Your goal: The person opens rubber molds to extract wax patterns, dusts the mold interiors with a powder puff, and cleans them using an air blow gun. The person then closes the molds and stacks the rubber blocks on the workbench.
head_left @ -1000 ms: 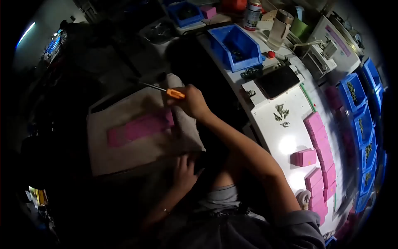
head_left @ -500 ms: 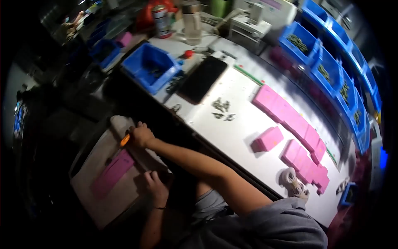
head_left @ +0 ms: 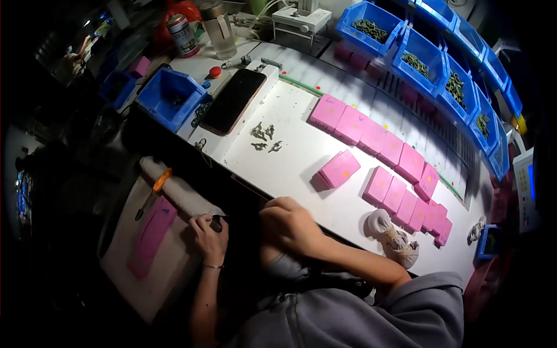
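My left hand (head_left: 210,240) rests at the edge of a pale padded board (head_left: 125,232), its fingers curled round a small dark rounded object (head_left: 216,224). A rolled whitish cloth (head_left: 183,188) lies along the board beside those fingers. Across the roll leans a tool with an orange handle (head_left: 162,180) and a thin dark shaft, touched by neither hand. A long pink piece (head_left: 152,238) lies on the board. Close to the bench's front edge, my right hand (head_left: 293,225) is closed; anything inside its fingers is hidden.
On the white bench (head_left: 278,180) are pink blocks (head_left: 365,136) in rows, small greenish metal-looking pieces (head_left: 266,134), a phone (head_left: 234,101) and a bundled cloth (head_left: 394,238). A blue bin (head_left: 168,101) stands left; filled blue bins (head_left: 418,61) line the back right.
My right hand has left the orange-handled tool and drawn back right to the bench edge. The tool now lies across the cloth roll. A dark object shows in my left hand. The view has shifted.
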Demonstrator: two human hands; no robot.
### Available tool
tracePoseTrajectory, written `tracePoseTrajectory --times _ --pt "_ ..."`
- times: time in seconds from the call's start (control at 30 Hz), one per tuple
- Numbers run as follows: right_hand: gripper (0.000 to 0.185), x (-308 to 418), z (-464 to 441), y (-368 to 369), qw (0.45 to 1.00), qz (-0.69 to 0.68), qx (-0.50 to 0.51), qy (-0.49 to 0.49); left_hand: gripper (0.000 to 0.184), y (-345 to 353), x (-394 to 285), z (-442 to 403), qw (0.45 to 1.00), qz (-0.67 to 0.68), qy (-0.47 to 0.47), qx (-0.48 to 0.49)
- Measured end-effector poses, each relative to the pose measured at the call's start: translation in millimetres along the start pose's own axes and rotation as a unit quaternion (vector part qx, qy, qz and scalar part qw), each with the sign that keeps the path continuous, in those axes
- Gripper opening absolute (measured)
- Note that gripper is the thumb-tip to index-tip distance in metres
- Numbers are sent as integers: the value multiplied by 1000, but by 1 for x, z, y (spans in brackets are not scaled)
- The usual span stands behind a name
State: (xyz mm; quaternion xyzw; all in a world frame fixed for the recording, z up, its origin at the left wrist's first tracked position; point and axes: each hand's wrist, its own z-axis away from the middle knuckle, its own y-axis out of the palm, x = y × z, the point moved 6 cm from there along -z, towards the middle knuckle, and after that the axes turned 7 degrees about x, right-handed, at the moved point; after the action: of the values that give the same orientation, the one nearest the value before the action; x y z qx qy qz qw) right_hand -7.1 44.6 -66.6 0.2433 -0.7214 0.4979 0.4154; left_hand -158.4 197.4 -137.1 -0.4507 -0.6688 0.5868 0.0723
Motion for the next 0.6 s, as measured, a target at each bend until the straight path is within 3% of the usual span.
tracePoseTrajectory --times 0.1,0.2,0.33,0.4,0.6 --pt "32 -9 8 -21 1000 9 -19 9 32 5 -11 -8 999 41 28 -22" --pt "33 -14 -14 -27 984 30 -178 -1 35 6 -16 -12 998 51 41 -17" --pt "47 -19 -57 -19 977 84 -194 -6 40 9 -3 -10 999 13 21 22" --pt "58 -26 -69 -18 964 157 -210 41 43 12 3 -8 999 -11 5 37" --pt "51 -40 -78 -22 955 210 -179 106 32 11 14 -3 997 49 -53 14"
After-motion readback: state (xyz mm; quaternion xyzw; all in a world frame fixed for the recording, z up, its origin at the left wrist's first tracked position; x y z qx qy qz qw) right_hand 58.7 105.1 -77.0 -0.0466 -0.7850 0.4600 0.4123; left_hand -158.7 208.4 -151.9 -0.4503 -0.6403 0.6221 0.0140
